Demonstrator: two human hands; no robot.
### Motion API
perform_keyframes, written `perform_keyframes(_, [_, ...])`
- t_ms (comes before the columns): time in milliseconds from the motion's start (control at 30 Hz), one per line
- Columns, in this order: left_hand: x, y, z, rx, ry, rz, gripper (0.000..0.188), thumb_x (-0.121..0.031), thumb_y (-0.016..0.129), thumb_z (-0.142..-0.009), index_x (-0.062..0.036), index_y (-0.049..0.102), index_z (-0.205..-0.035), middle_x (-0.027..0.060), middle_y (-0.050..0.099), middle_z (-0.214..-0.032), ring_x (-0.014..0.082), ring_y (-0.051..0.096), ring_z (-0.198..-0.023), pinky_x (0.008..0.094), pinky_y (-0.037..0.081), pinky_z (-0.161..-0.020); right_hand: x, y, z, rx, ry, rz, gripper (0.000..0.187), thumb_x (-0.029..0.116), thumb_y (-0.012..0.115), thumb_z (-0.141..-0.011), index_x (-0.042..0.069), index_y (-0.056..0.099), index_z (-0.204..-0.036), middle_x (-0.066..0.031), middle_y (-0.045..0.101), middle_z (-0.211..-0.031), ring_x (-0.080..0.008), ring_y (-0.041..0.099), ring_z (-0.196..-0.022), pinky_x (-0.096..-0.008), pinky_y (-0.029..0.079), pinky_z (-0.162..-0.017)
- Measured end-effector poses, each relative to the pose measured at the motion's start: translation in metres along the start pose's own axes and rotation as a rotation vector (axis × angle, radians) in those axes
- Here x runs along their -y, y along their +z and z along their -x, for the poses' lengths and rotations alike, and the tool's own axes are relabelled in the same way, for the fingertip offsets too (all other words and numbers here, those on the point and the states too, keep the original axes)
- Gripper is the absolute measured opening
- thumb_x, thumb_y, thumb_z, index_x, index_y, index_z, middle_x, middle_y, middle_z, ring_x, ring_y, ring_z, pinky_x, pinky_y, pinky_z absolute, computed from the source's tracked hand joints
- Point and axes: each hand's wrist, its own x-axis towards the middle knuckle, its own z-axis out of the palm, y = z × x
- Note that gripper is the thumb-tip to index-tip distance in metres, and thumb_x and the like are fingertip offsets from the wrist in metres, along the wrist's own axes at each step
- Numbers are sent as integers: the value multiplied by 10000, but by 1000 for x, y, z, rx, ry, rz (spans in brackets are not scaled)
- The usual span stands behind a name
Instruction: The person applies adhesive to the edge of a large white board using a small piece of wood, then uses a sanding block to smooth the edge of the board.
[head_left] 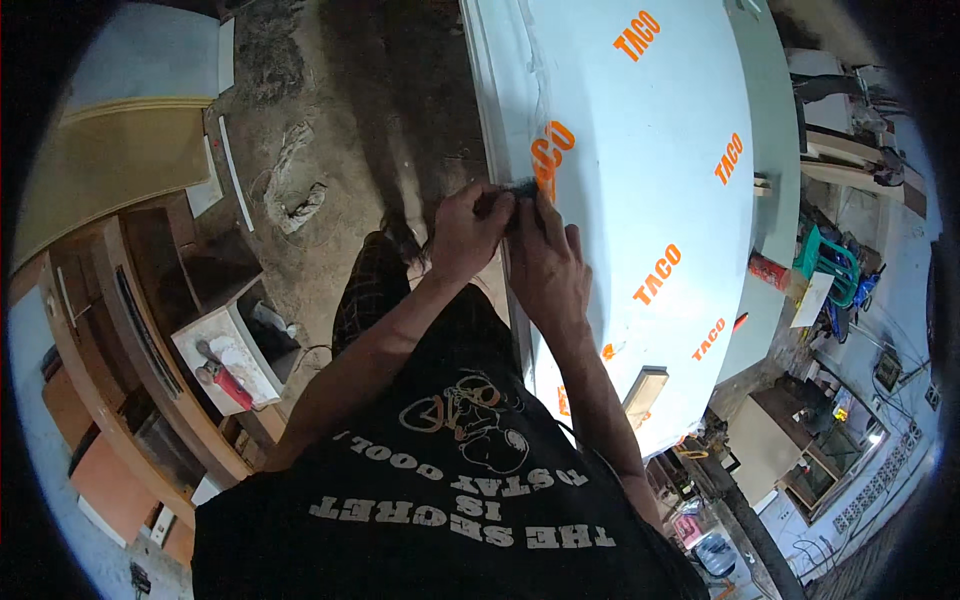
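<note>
A large white panel (pixel 610 210) with orange print lies in front of me, its long left edge close to my body. Thin clear film (pixel 532 70) is wrinkled along that edge. At the edge, my left hand (pixel 470 232) is closed, thumb and fingers pinching a small dark object (pixel 520 188) whose kind I cannot make out. My right hand (pixel 548 265) meets it from the right, its fingers closed on the same object and resting against the panel. The fingers of both hands hide most of the object.
A wooden block (pixel 645 393) lies on the panel's near part. Beyond its right side are a red can (pixel 768 271) and a green plastic chair (pixel 835 265). To the left, a red-handled hammer (pixel 228 382) rests on a white box; a bundled cord (pixel 297 190) lies on the floor.
</note>
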Motion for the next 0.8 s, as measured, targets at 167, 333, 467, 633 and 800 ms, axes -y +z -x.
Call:
perform_keyframes(167, [-22, -12, -71, -1, 96, 7, 332, -275, 696, -967, 54, 728, -1000, 171, 756, -836, 227, 749, -768, 373, 576, -725, 4, 2, -66, -111, -25, 67, 437, 186, 635, -981, 83, 571, -1401, -134, 531, -1445, -375, 663, -1054, -488, 616, -839])
perform_keyframes(333, [1, -17, -50, 90, 43, -12, 330, -281, 684, -978, 46, 716, -1008, 153, 753, -836, 196, 732, -760, 366, 573, -724, 13, -2, -43, 16, 37, 69, 447, 184, 624, -987, 78, 563, -1417, -143, 519, -1475, -403, 660, -1102, -492, 615, -850])
perform_keyframes(467, [-13, -13, -50, 82, -51, 24, 320, -289, 688, -976, 25, 723, -1026, 172, 759, -886, 243, 749, -805, 380, 578, -749, 15, -4, -45, 28, 36, 96, 484, 187, 631, -977, 84, 502, -1432, -151, 478, -1479, -383, 646, -1100, -459, 657, -767])
perform_keyframes(633, [-33, -29, -120, 65, 32, 59, 333, -273, 689, -976, 59, 711, -996, 168, 751, -874, 216, 738, -803, 369, 572, -742, 17, -8, -113, -36, -22, 144, 526, 180, 643, -962, 80, 485, -1453, -144, 487, -1449, -369, 631, -1153, -441, 665, -787])
perform_keyframes(800, [-20, -29, -73, 129, -40, 52, 405, -345, 692, -993, 37, 718, -1126, 145, 770, -978, 188, 741, -895, 328, 580, -796, 16, 1, -77, 8, -13, 183, 569, 172, 634, -963, 76, 461, -1496, -153, 463, -1485, -404, 607, -1215, -440, 654, -846])
